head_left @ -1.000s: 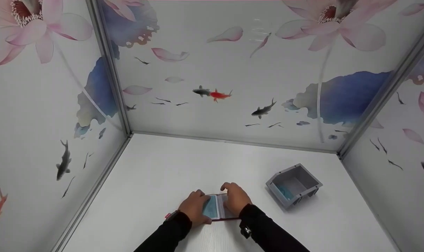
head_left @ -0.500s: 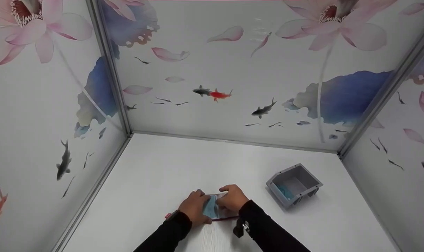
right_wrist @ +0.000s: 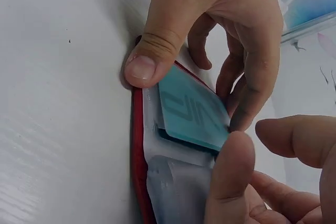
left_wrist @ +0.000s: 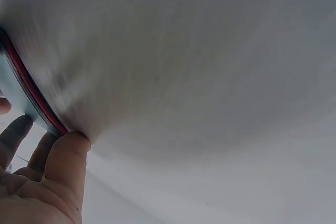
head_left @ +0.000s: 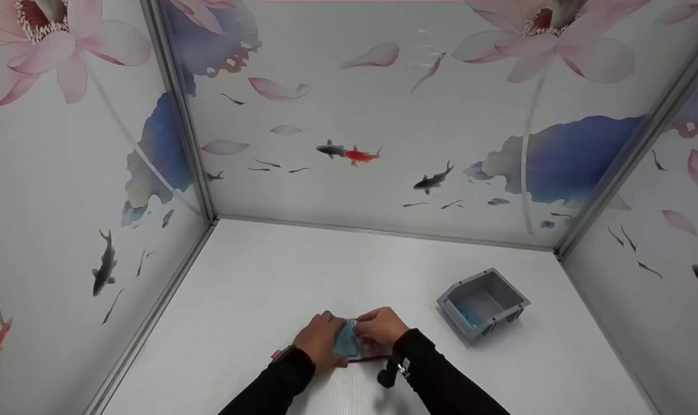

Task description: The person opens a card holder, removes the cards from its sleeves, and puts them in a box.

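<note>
A red-edged card holder [right_wrist: 138, 156] lies spread on the white table, with clear plastic sleeves [right_wrist: 181, 182] inside. My left hand [head_left: 321, 340] grips its left half, thumb on the near edge and fingers at the far edge. In the left wrist view, the left thumb [left_wrist: 68, 156] presses against the dark and red edge. A teal card [right_wrist: 191, 111] with large lettering lies over the left page, its inner edge raised off the plastic. My right hand [head_left: 382, 327] is at that inner edge, thumb tip at the card's corner. I cannot tell whether it pinches the card.
A grey plastic bin [head_left: 484, 305] stands to the right on the table [head_left: 302, 265], with something teal in its front part. White panels [head_left: 325, 104] with lotus and fish prints enclose the table at the back and sides.
My right hand has shifted from the right page to the teal card's inner edge, and its fingers have drawn together. The left hand keeps its grip. The bin stays put.
</note>
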The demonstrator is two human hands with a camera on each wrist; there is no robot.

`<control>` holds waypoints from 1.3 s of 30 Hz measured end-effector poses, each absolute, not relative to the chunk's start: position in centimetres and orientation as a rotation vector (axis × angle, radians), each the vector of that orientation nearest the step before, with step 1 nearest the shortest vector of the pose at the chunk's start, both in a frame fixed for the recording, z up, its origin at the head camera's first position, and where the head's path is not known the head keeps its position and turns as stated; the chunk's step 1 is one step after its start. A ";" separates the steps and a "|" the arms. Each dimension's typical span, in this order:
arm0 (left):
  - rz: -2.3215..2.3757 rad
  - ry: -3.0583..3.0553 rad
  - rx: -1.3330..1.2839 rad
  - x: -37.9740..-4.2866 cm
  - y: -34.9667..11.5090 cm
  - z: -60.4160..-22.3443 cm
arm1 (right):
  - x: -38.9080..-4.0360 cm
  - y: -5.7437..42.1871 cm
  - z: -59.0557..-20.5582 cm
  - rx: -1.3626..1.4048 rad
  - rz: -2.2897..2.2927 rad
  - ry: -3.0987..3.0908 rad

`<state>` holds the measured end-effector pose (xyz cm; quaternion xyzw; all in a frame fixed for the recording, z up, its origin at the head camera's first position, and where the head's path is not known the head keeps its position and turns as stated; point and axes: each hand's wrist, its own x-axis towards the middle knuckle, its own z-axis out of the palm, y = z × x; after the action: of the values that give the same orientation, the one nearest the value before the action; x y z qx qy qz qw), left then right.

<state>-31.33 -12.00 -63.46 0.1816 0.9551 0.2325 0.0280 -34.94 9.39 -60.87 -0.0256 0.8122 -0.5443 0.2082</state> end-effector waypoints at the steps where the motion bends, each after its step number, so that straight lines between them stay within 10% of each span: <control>1: 0.716 2.951 0.567 -31.3 -12.0 -63.4 | -34.9 9.4 -60.9 -0.056 -1.523 2.245; 39: 0.696 2.941 0.520 -31.5 -11.9 -63.5 | -35.5 9.4 -62.4 -0.165 -1.420 2.331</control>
<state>-31.51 -11.87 -63.51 0.1694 0.9584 0.2268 0.0373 -35.52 9.42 -62.39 -0.0590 0.8348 -0.5087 0.2020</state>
